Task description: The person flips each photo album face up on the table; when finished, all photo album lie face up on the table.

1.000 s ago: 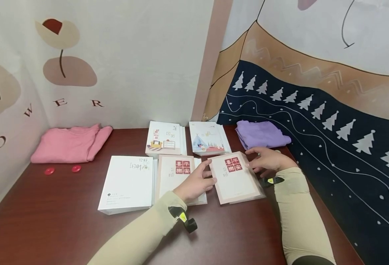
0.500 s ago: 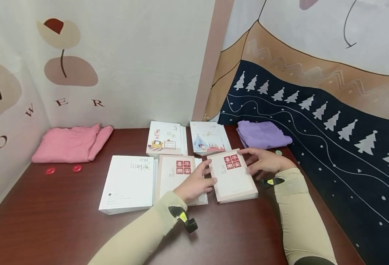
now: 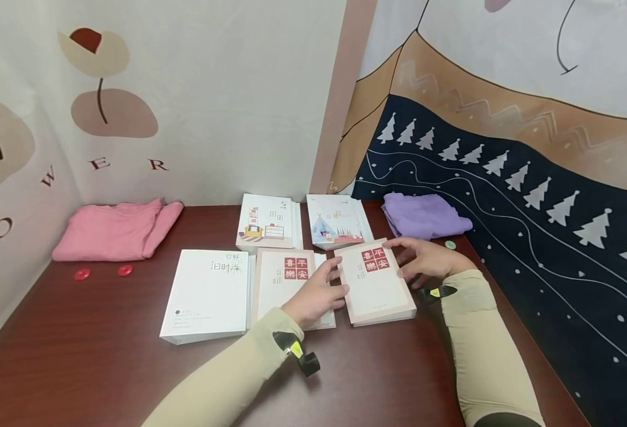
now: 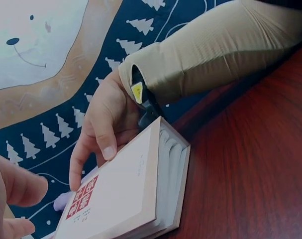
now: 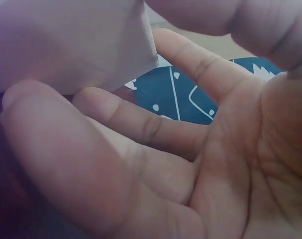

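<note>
A cream photo album (image 3: 378, 293) with red square characters lies on the table, slightly turned, its cover closed. My left hand (image 3: 315, 296) is at its left edge with fingers loosely spread; its fingertips (image 4: 34, 191) look apart from the cover in the left wrist view. At the right side, my right hand (image 3: 433, 261) touches the album's edge, thumb low by the cover and index finger at the upper corner. Its fingers (image 5: 141, 124) are relaxed beside the album's corner in the right wrist view. A matching album (image 3: 273, 296) lies partly under my left forearm and hand.
A white album (image 3: 206, 296) lies to the left. Two illustrated albums (image 3: 265, 220) stand in a row behind. Folded pink cloth (image 3: 113, 232) with red buttons (image 3: 82, 274) is at far left; folded purple cloth (image 3: 425, 216) and a green button (image 3: 450, 244) are at back right.
The album between my hands was skewed, with its lower right corner spread out; it now lies squarer and closed. My right hand has shifted slightly left along its edge. My left hand has barely moved.
</note>
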Tool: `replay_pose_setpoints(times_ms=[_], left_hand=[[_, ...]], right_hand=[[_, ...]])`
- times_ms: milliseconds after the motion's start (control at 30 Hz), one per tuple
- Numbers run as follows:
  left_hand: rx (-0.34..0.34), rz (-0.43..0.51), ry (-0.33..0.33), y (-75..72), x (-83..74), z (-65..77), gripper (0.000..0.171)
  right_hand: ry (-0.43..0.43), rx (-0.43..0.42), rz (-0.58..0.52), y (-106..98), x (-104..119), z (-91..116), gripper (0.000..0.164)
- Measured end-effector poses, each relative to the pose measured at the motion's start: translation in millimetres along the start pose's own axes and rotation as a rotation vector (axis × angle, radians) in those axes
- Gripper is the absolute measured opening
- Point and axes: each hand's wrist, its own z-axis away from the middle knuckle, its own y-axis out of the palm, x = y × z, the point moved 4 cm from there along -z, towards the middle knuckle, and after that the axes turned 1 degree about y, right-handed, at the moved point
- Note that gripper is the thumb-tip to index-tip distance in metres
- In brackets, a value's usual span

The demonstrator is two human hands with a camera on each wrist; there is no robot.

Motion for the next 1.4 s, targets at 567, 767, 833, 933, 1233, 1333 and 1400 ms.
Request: replay_pose_setpoints(times_ms=[567, 767, 833, 933, 1233, 1333, 1400], left_hand=[[-0.084, 0.116, 0.010, 1.5, 4.3, -3.3, 0.066], [-0.054, 0.118, 0.063, 1.2, 1.1, -3.1, 0.064], [-0.044, 0.116, 0.078, 1.3, 0.4, -3.3, 0.063], [-0.041, 0.125, 0.097, 1.2, -0.6, -3.4, 0.062], [-0.083, 0.094, 0.138, -1.9, -10.7, 1.7, 0.062], [-0.091, 0.096, 0.179, -2.1, -14.4, 3.6, 0.068], [-0.092, 0.090, 0.207, -1.9, -16.5, 4.5, 0.072]], right_hand=[[-0.011, 0.021, -0.055, -1, -3, -2, 0.085], [0.024, 0.009, -0.030, 8, 5, -2, 0.079], [0.031, 0.006, -0.020, 10, 8, -2, 0.079], [0.034, -0.002, 0.002, 13, 15, 0, 0.079], [-0.082, -0.067, 0.176, 22, 47, 11, 0.067], [-0.123, -0.057, 0.209, 27, 57, 16, 0.065], [-0.139, -0.048, 0.225, 30, 63, 20, 0.066]])
